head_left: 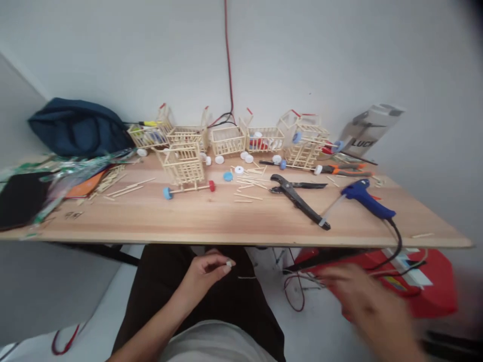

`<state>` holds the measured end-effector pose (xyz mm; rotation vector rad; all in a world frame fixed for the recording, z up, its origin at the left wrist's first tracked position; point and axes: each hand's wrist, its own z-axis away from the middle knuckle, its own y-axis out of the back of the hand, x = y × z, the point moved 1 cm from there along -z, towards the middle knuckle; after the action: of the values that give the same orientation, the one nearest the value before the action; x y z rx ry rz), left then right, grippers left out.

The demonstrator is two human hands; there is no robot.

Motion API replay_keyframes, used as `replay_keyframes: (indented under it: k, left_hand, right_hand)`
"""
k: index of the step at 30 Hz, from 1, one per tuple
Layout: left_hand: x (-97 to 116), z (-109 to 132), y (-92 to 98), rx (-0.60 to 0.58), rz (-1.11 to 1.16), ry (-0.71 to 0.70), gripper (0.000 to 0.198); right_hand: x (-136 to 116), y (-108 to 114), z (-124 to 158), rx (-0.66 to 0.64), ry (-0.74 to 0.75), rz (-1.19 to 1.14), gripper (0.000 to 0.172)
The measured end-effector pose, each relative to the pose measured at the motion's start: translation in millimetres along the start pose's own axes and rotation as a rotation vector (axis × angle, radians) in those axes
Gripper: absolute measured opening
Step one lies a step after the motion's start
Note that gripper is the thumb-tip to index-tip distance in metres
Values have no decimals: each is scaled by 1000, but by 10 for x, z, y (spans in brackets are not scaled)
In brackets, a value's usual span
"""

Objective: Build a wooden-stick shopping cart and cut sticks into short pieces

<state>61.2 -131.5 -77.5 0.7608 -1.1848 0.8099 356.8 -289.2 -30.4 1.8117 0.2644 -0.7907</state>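
Observation:
My left hand hovers below the table's front edge, over my lap, with its fingers pinched on a small white piece. Further right and lower, my right hand is smeared by motion, and its fingers cannot be made out. On the wooden table stand several small carts built of wooden sticks, some with bottle-cap wheels. Black cutters and a blue glue gun lie at the right front of the table.
A dark blue bag rests at the back left beside plastic wrappers. Loose sticks and caps are scattered mid-table. Orange pliers lie at the back right. A red box sits on the floor under the table.

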Motion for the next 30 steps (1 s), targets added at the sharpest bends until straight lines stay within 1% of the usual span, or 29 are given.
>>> replay_keyframes:
  k: [1, 2, 3, 4, 5, 6, 8, 9, 10, 11, 12, 13, 15, 16, 17, 18, 19, 20, 21, 22, 24, 26, 27, 28, 30]
  left_hand:
    - [31, 43, 6, 8, 2, -32, 27]
    - [62, 90, 16, 16, 9, -57, 27]
    - [93, 139, 30, 28, 21, -75, 25]
    - [120, 190, 47, 37, 36, -90, 24]
    - [145, 244, 69, 42, 53, -101, 23]
    - [168, 299, 98, 37, 64, -105, 22]
    - [221, 411, 200, 11, 69, -85, 22]
    - [258, 468, 290, 14, 64, -67, 24]
    - [308, 526, 420, 48, 53, -55, 28]
    - [369, 584, 597, 127, 37, -50, 33]
    - [444, 642, 826, 256, 10, -75, 36]
    - [528, 698, 1105, 434, -43, -118, 38]
    - [702, 794, 1768, 836, -240, -213, 43]
    - [782, 820, 2117, 996, -376, -268, 44]
    - [848, 823, 2454, 1110, -522, -273, 42]
    - [897, 805, 2766, 1209, -676, -229, 43]
    - [927, 764, 3040, 1262, -828, -138, 47]
    - [941, 708, 3267, 1302, -963, -24, 51]
    - [940, 634, 3443, 1255, -1074, 79, 57]
    - [928, 558, 3573, 1232, -1117, 188, 64]
    - [896, 406, 3712, 1125, -1165, 334, 72]
    - [891, 293, 3747, 1072, -1180, 411, 74]
    - [906, 260, 3744, 1065, -1179, 431, 73]
    - [931, 245, 3736, 1065, -1153, 436, 69]
    - [1004, 258, 3717, 1043, -1044, 392, 61]
  right_hand:
    - [-172, -363, 10, -175, 119, -65, 31]
    - [-351, -687, 8, -276, 188, -144, 36]
    - [-527, -960, -2, -350, 224, -215, 41]
    - [-694, -1170, -16, -390, 245, -276, 43]
    - [-843, -1322, -29, -441, 245, -332, 40]
    - [-967, -1422, -37, -490, 230, -378, 41]
    - [-1132, -1517, -33, -564, 185, -451, 48]
    - [-1175, -1539, -23, -582, 158, -483, 51]
    - [-1195, -1557, -8, -586, 128, -520, 52]
    - [-1197, -1578, 10, -583, 95, -562, 53]
    - [-1184, -1603, 30, -585, 60, -602, 53]
    - [-1161, -1632, 49, -596, 26, -636, 53]
    - [-1097, -1693, 77, -638, -27, -665, 54]
    - [-1066, -1718, 86, -662, -43, -662, 54]
    - [-1039, -1737, 90, -678, -55, -654, 55]
    - [-1020, -1751, 94, -693, -66, -650, 55]
    - [-1011, -1760, 98, -707, -77, -652, 55]
    - [-1011, -1765, 104, -718, -89, -663, 55]
    - [-1018, -1769, 113, -731, -100, -675, 56]
    - [-1031, -1772, 126, -748, -111, -687, 56]
    - [-1056, -1782, 154, -786, -125, -700, 57]
    - [-1065, -1797, 175, -800, -122, -697, 58]
    - [-1061, -1805, 181, -799, -119, -694, 58]
    - [-1053, -1812, 183, -792, -118, -692, 59]
    - [-1033, -1825, 182, -780, -131, -690, 58]
